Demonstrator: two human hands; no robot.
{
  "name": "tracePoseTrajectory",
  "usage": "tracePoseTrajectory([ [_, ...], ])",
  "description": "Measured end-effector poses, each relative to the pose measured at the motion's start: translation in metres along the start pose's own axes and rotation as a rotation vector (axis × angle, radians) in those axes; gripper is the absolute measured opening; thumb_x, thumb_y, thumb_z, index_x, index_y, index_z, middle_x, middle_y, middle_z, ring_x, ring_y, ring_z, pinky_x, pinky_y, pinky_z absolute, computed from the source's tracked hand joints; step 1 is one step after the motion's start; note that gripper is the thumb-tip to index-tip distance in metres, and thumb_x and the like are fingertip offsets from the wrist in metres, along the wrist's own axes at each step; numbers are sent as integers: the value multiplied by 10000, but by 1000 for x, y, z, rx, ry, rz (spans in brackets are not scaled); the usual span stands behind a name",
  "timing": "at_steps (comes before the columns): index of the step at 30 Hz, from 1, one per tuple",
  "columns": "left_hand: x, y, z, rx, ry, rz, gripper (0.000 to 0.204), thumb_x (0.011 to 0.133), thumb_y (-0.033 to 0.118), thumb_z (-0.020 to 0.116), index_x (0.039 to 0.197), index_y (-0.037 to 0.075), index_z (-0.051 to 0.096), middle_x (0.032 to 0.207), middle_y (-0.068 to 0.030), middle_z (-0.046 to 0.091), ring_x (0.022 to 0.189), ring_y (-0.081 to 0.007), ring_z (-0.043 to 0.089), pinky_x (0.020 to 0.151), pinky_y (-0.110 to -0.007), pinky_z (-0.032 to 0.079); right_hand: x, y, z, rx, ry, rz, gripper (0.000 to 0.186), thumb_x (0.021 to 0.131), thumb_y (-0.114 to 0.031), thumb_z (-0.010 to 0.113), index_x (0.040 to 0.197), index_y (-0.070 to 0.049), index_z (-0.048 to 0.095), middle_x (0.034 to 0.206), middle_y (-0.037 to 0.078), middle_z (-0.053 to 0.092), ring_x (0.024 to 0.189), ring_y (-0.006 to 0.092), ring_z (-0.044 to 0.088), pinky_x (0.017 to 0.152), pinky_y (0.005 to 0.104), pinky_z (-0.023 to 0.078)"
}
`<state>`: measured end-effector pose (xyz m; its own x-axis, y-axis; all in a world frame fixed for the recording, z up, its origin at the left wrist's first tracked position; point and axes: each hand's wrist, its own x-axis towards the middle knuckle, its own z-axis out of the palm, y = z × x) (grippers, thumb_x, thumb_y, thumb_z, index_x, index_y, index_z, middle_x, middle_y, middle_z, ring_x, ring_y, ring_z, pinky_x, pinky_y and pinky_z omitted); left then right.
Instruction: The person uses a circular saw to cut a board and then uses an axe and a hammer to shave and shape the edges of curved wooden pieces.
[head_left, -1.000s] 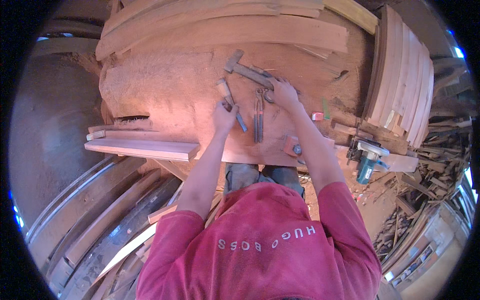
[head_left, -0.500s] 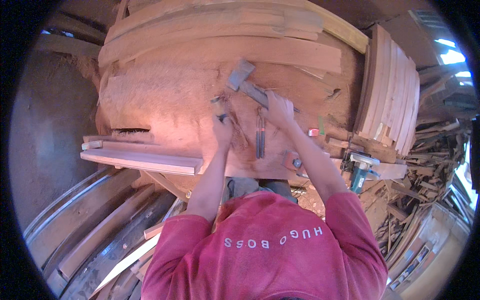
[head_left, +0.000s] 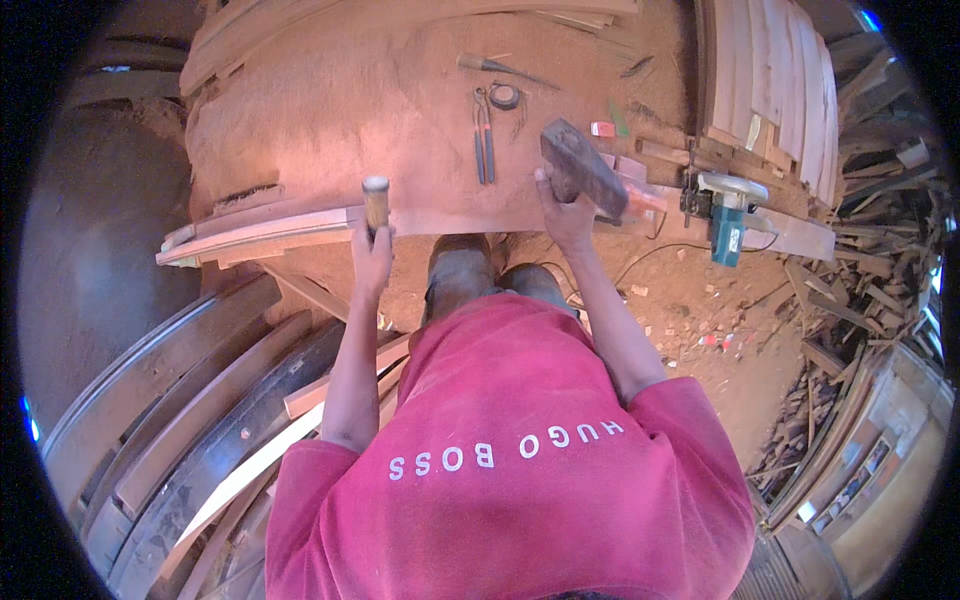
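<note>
My left hand (head_left: pixel 372 258) is closed round the wooden handle of what looks like a chisel (head_left: pixel 376 205). Its pale round butt points up; the blade is hidden. It stands by the right end of a long planed wooden strip (head_left: pixel 268 232) along the bench's near edge. In my right hand (head_left: pixel 568 222) is a mallet (head_left: pixel 585 170) with a dark, blocky head, raised above the near edge and slightly blurred. Most of its handle is hidden behind the head and fingers. Pincers (head_left: pixel 483 140) with dark handles lie on the bench between my hands, farther off.
A dark round object (head_left: pixel 504 96) and a thin long tool (head_left: pixel 510 71) lie beyond the pincers. A teal circular saw (head_left: pixel 730 222) rests at the bench's right end, its cable below. Boards (head_left: pixel 765 75) are stacked at the right; scrap wood (head_left: pixel 870 285) is piled beyond.
Both hands have drawn back from the middle of the bench toward its near edge, the left also moving leftward, carrying the chisel and mallet. The whole view has shifted.
</note>
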<state>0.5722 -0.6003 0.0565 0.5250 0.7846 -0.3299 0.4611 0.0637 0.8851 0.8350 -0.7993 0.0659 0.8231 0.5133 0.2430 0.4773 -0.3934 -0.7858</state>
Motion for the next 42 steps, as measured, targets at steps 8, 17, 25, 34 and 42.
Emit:
tracePoseTrajectory([
  [8, -111, -47, -30, 254, 3, -94, 210, 817, 115, 598, 987, -4, 561, 700, -51, 501, 645, -130, 481, 572, -329, 411, -67, 26, 29, 604, -87, 310, 165, 863, -118, 686, 994, -22, 656, 969, 121, 641, 984, 254, 601, 912, 357, 465],
  [17, -168, -55, -55, 248, -8, -66, 216, 823, 129, 615, 988, 0, 562, 675, -72, 511, 641, -134, 492, 591, -314, 431, -73, 28, 40, 404, -134, -178, 54, 857, -108, 604, 882, -75, 639, 875, 32, 600, 852, 182, 573, 741, 314, 453],
  [25, -111, 25, -28, 655, -220, 312, 428, 797, 263, 748, 1122, 87, 531, 895, -220, 660, 872, -440, 636, 710, -514, 495, -94, 64, 59, 708, -123, 319, 263, 948, -279, 574, 988, -38, 670, 887, 37, 652, 842, 124, 597, 750, 270, 485],
  [34, -1, 30, 57, 711, -576, 585, 497, 762, 215, 729, 1205, 128, 522, 1088, -171, 661, 1012, -384, 628, 828, -494, 508, -169, -19, -51, 157, -2, 813, 286, 881, -243, 724, 1039, -22, 637, 735, 64, 616, 622, 149, 600, 561, 301, 486],
  [42, 62, -36, 70, 758, -698, 660, 492, 741, 225, 724, 1206, 156, 578, 1109, -133, 671, 1028, -346, 638, 854, -491, 511, -216, -62, -48, 324, 174, 1023, 137, 890, -111, 652, 954, -11, 583, 587, 28, 544, 447, 121, 511, 413, 288, 415],
])
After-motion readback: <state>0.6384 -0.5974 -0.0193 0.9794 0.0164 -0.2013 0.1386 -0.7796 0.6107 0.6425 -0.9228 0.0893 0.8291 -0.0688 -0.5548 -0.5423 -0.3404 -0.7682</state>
